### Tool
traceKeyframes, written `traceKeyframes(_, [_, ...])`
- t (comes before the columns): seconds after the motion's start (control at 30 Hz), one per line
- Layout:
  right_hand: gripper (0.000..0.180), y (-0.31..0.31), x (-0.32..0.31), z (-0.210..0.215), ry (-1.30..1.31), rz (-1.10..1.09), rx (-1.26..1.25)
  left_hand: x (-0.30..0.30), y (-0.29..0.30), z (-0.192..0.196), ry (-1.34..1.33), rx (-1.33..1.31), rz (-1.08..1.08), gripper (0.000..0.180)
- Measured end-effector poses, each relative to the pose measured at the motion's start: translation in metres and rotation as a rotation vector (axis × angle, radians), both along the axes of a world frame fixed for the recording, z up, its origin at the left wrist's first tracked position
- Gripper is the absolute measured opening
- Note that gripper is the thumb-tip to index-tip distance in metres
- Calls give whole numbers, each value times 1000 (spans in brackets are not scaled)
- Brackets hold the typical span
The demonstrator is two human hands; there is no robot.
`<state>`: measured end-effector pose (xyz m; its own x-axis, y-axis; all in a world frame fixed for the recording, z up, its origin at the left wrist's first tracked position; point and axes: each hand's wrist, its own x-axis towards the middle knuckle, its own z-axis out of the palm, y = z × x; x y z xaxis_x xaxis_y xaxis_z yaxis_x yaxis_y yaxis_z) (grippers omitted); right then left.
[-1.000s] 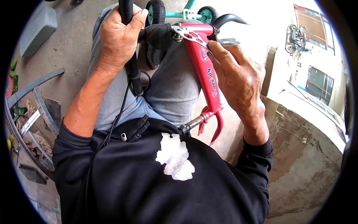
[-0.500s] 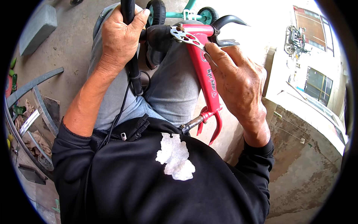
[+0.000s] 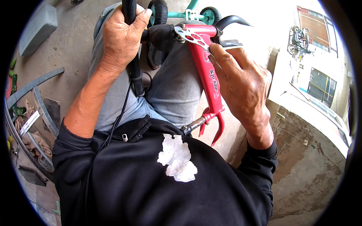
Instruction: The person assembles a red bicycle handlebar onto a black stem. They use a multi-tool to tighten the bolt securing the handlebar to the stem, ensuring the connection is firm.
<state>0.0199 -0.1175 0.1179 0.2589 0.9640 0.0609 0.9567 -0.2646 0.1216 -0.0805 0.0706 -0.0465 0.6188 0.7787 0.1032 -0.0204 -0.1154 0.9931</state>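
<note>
Across my lap lies a small red bike frame [image 3: 208, 81] with a fork-like end. My left hand [image 3: 122, 43] is closed round a black bar [image 3: 136, 77], which looks like a handlebar, with the thumb resting along it. Between the fingers of my right hand [image 3: 243, 84] is the end of a flat silver wrench [image 3: 193, 38] with several holes in it. Its far end lies beside a bolt [image 3: 183, 26] next to a black rounded part [image 3: 162, 38]; I cannot tell whether it is seated on a nut. My right fingertips hide the wrench's near end.
Beyond my knees stand teal-framed wheels [image 3: 158, 13]. A grey block [image 3: 39, 30] sits at far left, with curved metal strips [image 3: 43, 109] nearer. A black curved part [image 3: 232, 22] juts from the frame's far end. At right runs a low stained wall [image 3: 301, 169].
My right hand and the wrench have shifted slightly, a little to the right. My left hand and the red frame have stayed put.
</note>
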Motion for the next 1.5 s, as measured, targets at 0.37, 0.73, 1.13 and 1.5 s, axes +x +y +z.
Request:
traceKeyframes(0.37, [22, -1, 0, -6, 4, -12, -16, 1, 0, -1, -12, 4, -2, 25])
traceKeyframes(0.73, [26, 9, -8, -3, -53, -33, -54, 2, 0, -3, -21, 16, 5, 24])
traceKeyframes(1.13, [24, 21, -6, 9, -86, -40, -147, 1, 0, -1, -18, 1, -3, 24])
traceKeyframes(1.5, [25, 18, 4, 10, -49, 4, -140, 0, 1, -2, -16, 13, 1, 25])
